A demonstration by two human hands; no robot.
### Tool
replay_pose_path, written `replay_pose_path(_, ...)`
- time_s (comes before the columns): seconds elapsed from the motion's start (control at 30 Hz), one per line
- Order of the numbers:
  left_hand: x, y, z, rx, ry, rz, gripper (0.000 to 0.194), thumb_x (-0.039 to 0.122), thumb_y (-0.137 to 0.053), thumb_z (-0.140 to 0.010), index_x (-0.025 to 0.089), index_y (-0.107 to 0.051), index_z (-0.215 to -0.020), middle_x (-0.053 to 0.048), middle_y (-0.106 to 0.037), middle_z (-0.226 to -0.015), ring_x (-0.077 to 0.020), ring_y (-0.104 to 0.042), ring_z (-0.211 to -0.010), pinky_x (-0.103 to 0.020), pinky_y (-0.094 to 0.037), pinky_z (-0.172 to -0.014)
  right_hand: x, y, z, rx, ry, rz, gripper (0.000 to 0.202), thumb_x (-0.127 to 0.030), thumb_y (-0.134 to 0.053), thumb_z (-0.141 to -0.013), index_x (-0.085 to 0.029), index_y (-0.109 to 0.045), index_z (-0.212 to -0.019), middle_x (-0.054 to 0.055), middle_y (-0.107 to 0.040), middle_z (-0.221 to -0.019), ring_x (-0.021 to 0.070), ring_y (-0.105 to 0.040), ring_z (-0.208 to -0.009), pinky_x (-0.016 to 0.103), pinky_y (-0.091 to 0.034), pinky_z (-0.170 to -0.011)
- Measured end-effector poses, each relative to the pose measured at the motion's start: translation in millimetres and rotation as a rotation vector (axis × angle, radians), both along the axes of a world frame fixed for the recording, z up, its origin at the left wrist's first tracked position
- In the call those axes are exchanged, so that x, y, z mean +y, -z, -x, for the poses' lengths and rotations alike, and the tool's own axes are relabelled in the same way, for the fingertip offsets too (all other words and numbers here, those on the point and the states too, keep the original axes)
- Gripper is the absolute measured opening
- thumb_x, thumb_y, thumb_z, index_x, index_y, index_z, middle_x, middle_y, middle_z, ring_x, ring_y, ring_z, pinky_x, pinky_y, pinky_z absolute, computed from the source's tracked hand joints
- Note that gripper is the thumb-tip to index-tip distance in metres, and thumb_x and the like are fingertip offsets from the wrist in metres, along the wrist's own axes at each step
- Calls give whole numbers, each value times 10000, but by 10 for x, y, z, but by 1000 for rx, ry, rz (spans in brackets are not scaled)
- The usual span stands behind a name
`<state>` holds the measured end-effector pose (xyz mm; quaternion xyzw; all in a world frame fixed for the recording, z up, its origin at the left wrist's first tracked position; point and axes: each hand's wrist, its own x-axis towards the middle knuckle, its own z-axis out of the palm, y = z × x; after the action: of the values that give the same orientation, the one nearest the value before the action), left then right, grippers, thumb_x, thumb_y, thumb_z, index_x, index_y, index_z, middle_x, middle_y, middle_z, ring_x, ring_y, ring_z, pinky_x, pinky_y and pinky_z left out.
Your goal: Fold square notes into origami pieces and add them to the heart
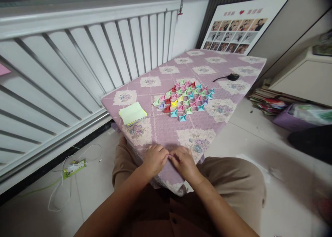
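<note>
Close to the near corner of the table, my left hand point(156, 158) and my right hand point(183, 161) meet with their fingertips together. Pinched between them is a small piece of folded pink paper point(171, 155), mostly hidden by the fingers. Beyond my hands, several small folded paper pieces point(181, 99) in green, pink, red, yellow, blue and purple stand in slanted rows. To the left lies a stack of square paper sheets point(133, 113), pale green on top with yellow edges showing beneath.
A floral purple tablecloth point(166, 129) covers the table. A black object with a thin cord point(233, 76) rests at its far right. A white radiator point(124, 50) runs along the left, and a photo board point(241, 26) leans behind. On the floor are a power strip point(75, 167) and a purple bin point(287, 119).
</note>
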<state>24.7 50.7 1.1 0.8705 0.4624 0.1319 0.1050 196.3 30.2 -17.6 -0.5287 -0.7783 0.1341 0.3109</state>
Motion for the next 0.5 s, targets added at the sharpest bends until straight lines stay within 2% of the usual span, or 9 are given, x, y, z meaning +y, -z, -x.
replay_pose_path(0.1,-55,70,16,74,42,-164,178,271,-465,-938,220,-619,-865,-27,-605,-860,-197,-515,-854,-352,-342,-766,-9,-12,-4,-119,-15,-121,150,-242,-524,-904,-196,-600,-784,33,-620,-799,189,-530,-838,382,-315,-880)
replay_pose_path(0.2,-112,189,29,97,72,-233,210,260,-435,-954,225,-624,-869,-24,-598,-812,-194,-503,-802,-356,-322,-723,-56,27,1,-182,-48,-165,151,-217,-512,-912,-190,-596,-789,38,-631,-831,194,-530,-882,394,-299,-909)
replay_pose_path(0.33,-191,272,46,109,78,-212,214,263,-429,-960,233,-634,-905,-29,-602,-820,-188,-504,-804,-351,-307,-712,-115,90,-3,-178,-72,-154,179,-241,-510,-918,-196,-597,-768,34,-621,-803,188,-526,-844,378,-318,-872)
replay_pose_path(0.5,-270,194,47,135,27,-77,213,277,-445,-953,244,-649,-899,-24,-617,-851,-190,-510,-827,-360,-312,-726,-107,117,-47,-102,-111,-118,197,-276,-509,-923,-210,-615,-770,28,-621,-806,175,-520,-797,351,-339,-821)
